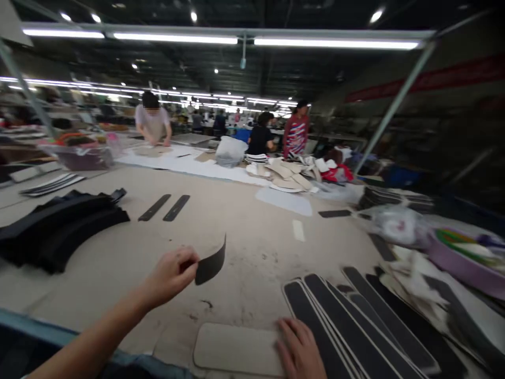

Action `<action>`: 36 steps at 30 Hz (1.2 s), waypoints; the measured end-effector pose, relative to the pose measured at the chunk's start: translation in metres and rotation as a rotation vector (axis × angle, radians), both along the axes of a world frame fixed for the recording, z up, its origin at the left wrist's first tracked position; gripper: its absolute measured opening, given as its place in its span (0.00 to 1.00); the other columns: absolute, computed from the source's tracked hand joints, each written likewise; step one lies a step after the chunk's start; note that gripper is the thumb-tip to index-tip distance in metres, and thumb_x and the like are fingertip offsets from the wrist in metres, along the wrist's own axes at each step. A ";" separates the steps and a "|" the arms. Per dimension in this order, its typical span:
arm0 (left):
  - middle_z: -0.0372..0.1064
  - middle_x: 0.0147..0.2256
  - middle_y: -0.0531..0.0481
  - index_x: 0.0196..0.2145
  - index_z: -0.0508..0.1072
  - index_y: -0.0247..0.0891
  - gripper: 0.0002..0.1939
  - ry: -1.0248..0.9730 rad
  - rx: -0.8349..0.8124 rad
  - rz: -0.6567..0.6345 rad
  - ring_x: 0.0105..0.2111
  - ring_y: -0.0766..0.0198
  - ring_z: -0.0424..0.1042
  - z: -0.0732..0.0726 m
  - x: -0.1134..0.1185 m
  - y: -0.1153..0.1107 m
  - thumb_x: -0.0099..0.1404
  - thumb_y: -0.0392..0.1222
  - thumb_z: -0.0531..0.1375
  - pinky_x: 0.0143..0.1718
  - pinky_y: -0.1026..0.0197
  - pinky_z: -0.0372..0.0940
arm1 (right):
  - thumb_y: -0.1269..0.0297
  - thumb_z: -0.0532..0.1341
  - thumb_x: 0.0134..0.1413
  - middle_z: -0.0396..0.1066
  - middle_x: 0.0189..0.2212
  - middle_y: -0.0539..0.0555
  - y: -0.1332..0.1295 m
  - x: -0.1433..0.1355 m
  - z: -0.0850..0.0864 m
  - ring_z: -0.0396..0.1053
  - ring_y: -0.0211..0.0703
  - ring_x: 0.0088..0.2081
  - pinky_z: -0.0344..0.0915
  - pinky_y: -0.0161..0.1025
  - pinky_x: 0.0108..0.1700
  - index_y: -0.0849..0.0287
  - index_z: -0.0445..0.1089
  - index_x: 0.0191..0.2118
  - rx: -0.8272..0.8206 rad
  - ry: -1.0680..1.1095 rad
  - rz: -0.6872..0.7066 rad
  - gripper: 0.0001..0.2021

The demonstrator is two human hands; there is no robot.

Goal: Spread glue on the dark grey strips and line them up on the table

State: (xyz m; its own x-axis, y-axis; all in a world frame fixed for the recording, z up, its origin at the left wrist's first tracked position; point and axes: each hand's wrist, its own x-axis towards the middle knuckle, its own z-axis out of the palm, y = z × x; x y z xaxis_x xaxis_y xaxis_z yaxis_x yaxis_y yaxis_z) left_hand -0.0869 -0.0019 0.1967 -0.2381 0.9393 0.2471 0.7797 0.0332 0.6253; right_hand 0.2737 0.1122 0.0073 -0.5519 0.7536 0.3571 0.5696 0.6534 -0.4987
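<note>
Pinched between the thumb and fingers of my left hand (173, 273) is a small dark strip (212, 265), curved and raised above the table. At the front edge, my right hand (300, 347) rests with spread fingers on the right end of a pale, round-cornered panel (236, 347) lying flat. Right of that hand, long dark panels with light borders (339, 321) lie fanned and overlapping. Two narrow dark strips (176, 208) lie side by side farther back on the table.
A stack of curved black pieces (59, 221) sits at left. To the right are a pink basin (465, 263) and a clear plastic bag (400, 226). Cut pale pieces (288, 176) are heaped at the back. Across the table a person (153, 121) bends over the surface.
</note>
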 end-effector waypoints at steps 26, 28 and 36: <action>0.56 0.14 0.54 0.19 0.64 0.39 0.23 -0.350 -0.683 0.089 0.19 0.65 0.56 -0.079 0.057 -0.049 0.45 0.64 0.49 0.24 0.64 0.51 | 0.68 0.62 0.40 0.63 0.16 0.43 -0.049 0.010 0.078 0.62 0.36 0.22 0.57 0.33 0.28 0.58 0.64 0.29 -0.815 0.320 -0.357 0.06; 0.58 0.13 0.53 0.18 0.63 0.40 0.21 -0.291 -0.664 0.120 0.19 0.64 0.58 -0.086 0.055 -0.038 0.45 0.62 0.48 0.24 0.63 0.51 | 0.68 0.63 0.40 0.63 0.16 0.43 -0.040 0.004 0.078 0.63 0.36 0.23 0.57 0.32 0.29 0.57 0.63 0.26 -0.719 0.257 -0.394 0.06; 0.63 0.14 0.51 0.15 0.62 0.39 0.15 -0.220 -0.673 0.149 0.20 0.62 0.64 -0.108 0.052 -0.013 0.48 0.52 0.48 0.25 0.64 0.54 | 0.67 0.66 0.41 0.67 0.18 0.45 -0.017 -0.007 0.075 0.66 0.37 0.25 0.56 0.32 0.30 0.57 0.65 0.22 -0.563 0.043 -0.466 0.08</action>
State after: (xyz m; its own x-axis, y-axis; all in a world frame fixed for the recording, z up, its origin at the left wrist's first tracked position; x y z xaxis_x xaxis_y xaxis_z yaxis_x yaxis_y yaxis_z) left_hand -0.0353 -0.0145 0.0887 -0.3532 0.8246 -0.4420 0.5953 0.5625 0.5737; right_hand 0.2664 0.0948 0.0827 -0.1234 0.9824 -0.1399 0.6985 -0.0141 -0.7155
